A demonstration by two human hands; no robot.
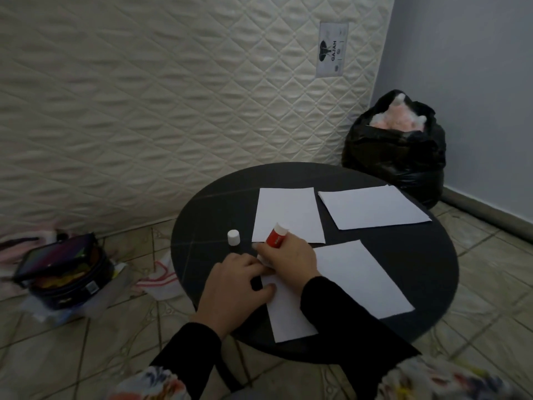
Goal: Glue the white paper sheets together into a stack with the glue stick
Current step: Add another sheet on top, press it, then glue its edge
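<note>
Three lots of white paper lie on a round black table [427,261]. The nearest sheet [354,278] lies under both my hands. A second sheet [287,213] lies behind it, and a small stack [372,206] sits at the back right. My right hand [288,254] grips a red glue stick [276,236], its lower end at the near sheet's top-left corner, white end pointing up and away. My left hand [233,290] presses flat on that sheet's left edge. The white cap [233,237] stands alone left of the glue stick.
A quilted white mattress [173,111] leans against the wall behind the table. A full black rubbish bag [398,151] stands on the floor at the back right. On the tiled floor to the left sits an open pouch [63,272] with cloths around it.
</note>
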